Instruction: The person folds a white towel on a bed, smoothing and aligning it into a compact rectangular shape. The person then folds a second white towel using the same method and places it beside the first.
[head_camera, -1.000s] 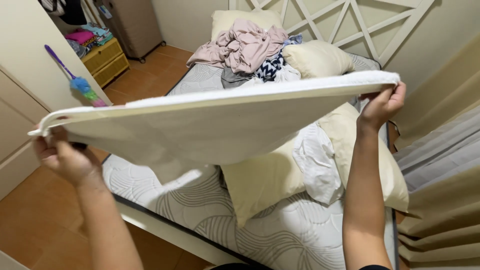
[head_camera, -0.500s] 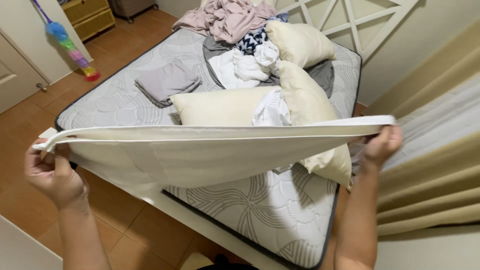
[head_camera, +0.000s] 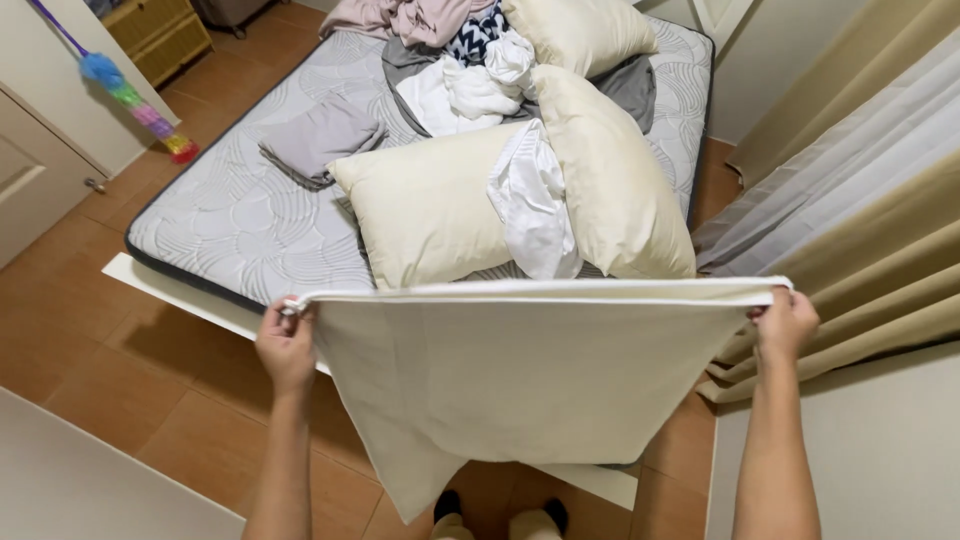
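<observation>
While the left hand (head_camera: 287, 345) and the right hand (head_camera: 785, 322) each pinch closed on one top corner of the cream pillowcase (head_camera: 520, 385), it hangs flat over the floor, just off the mattress's (head_camera: 235, 225) near edge. Its lower corner may touch the floor if a grip slackens. Whether anything is inside it, I cannot tell; two bare pillows (head_camera: 430, 205) lie on the mattress.

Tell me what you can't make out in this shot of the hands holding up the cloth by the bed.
- Head view: the cream cloth held by the left hand and right hand hides the floor and most of the feet behind it.
- The near bed edge is partly covered by the cloth.
- The clothes pile is cut off by the top edge.
- The duster handle runs out of frame.
</observation>
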